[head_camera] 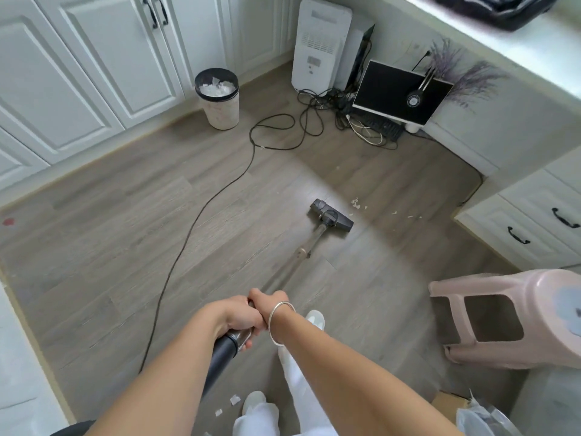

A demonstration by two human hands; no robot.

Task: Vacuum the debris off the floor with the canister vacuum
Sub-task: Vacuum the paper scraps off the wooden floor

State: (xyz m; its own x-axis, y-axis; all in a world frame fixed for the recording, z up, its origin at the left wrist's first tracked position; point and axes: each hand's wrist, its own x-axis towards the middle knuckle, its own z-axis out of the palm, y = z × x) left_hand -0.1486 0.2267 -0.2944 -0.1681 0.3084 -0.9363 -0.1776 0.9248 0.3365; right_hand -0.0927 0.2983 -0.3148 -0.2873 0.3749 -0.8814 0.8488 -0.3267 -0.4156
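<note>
You grip the top of the wand with left hand and right hand curled tight together, likely for steering leverage, so the floor head sits flat just short of the paper debris.

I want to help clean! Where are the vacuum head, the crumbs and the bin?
vacuum head point(330, 214): head view, its top middle.
crumbs point(355, 202): head view, the biggest clump.
bin point(221, 114): head view, its side wall.
</note>
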